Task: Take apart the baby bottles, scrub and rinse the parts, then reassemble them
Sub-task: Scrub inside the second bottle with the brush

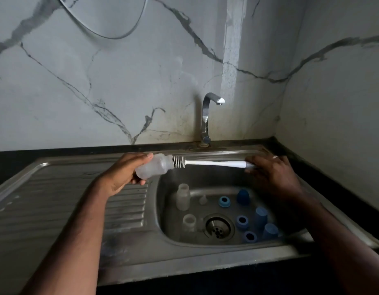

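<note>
The steel sink [141, 248] lay below both hands. The left hand [122, 175] held a grip round the clear bottle [154, 167], held sideways; the right hand [271, 173] grasped the brush [214, 163], bristles at the bottle's mouth.

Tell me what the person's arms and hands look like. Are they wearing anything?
Both arms are bare, with no sleeves showing and no gloves. The right hand has a thin, shiny silver-looking ring on one finger. The left hand wears nothing that I can see: no ring, watch or bracelet.
</note>
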Demonstrator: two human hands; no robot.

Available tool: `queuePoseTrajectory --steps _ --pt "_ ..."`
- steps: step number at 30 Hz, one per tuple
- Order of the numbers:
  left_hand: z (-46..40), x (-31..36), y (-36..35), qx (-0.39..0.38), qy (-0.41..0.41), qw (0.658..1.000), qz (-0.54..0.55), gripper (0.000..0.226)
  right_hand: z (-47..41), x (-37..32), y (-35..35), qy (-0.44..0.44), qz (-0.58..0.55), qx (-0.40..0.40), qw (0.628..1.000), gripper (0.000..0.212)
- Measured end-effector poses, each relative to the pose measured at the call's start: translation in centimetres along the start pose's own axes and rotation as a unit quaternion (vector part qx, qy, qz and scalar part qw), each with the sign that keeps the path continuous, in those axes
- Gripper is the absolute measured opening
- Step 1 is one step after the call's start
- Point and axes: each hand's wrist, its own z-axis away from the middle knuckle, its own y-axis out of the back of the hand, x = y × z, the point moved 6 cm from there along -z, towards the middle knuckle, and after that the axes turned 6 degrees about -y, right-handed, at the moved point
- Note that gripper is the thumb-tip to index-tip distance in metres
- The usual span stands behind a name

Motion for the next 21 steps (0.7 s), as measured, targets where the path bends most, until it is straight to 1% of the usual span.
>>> queuePoseTrajectory --steps 1,3,4,5,6,7,8,9,10,11,12,14,15,16,18,19,20,21 --pt "-0.2 -0.3 0.5 0.025 -0.005 1.000 0.006 0.066 0.0 0.1 -0.3 -0.014 -0.018 -0.011 1.000 0.042" --pt "-0.2 -0.1 1.6 0.109 -0.028 0.992 0.053 0.047 0.1 0.5 -0.5 -0.042 -0.096 -0.017 0.994 0.040" --pt "-0.1 -0.2 2.1 0.154 -0.042 0.981 0.112 0.039 0.2 0.7 -0.5 -0.047 -0.136 -0.013 0.989 0.036" --pt "-0.2 -0.5 2.5 0.193 -0.056 0.962 0.186 0.036 0.2 0.7 -0.6 -0.050 -0.161 -0.017 0.986 0.028" --pt "-0.3 -0.7 2.3 0.207 -0.061 0.939 0.269 0.037 0.3 0.6 -0.9 -0.054 -0.174 -0.033 0.983 0.021" --pt "-0.5 -0.8 1.7 0.201 -0.066 0.918 0.334 0.040 0.2 0.2 -1.5 -0.057 -0.183 -0.061 0.979 0.021" --pt "-0.9 -0.9 0.8 0.184 -0.061 0.908 0.372 0.043 0.1 -0.4 -1.9 -0.054 -0.189 -0.084 0.977 0.034" --pt "-1.1 -1.0 -0.4 0.168 -0.046 0.907 0.383 0.046 0.1 -1.0 -2.5 -0.047 -0.190 -0.096 0.976 0.051" --pt "-1.3 -0.9 -1.8 0.149 -0.027 0.915 0.375 0.051 0.0 -1.7 -3.1 -0.041 -0.189 -0.105 0.975 0.063" --pt "-1.4 -0.9 -3.1 0.134 -0.009 0.926 0.352 0.057 -0.1 -2.4 -3.6 -0.039 -0.189 -0.112 0.975 0.068" --pt "-1.4 -0.9 -4.2 0.121 0.005 0.943 0.310 0.060 -0.1 -3.1 -3.9 -0.039 -0.186 -0.116 0.975 0.065" --pt "-1.4 -1.2 -5.9 0.100 0.012 0.971 0.216 0.046 -0.2 -4.2 -4.0 -0.033 -0.185 -0.102 0.977 0.058" --pt "-1.5 -1.3 -6.5 0.092 0.007 0.975 0.204 0.040 -0.2 -4.6 -4.0 -0.027 -0.189 -0.095 0.977 0.060" --pt "-1.6 -1.3 -6.8 0.096 -0.001 0.970 0.222 0.036 -0.2 -4.6 -3.9 -0.021 -0.192 -0.092 0.977 0.066" --pt "-1.8 -0.8 -6.3 0.141 -0.025 0.944 0.296 0.032 -0.3 -3.7 -3.8 -0.021 -0.198 -0.097 0.975 0.084" --pt "-1.8 -0.5 -5.5 0.172 -0.034 0.928 0.328 0.029 -0.3 -2.8 -3.9 -0.025 -0.201 -0.102 0.974 0.088" --pt "-1.8 -0.5 -4.5 0.201 -0.040 0.914 0.351 0.027 -0.3 -2.0 -4.0 -0.027 -0.201 -0.108 0.973 0.086" --pt "-1.7 -0.7 -3.6 0.219 -0.041 0.906 0.359 0.028 -0.4 -1.4 -4.2 -0.029 -0.196 -0.112 0.974 0.083"
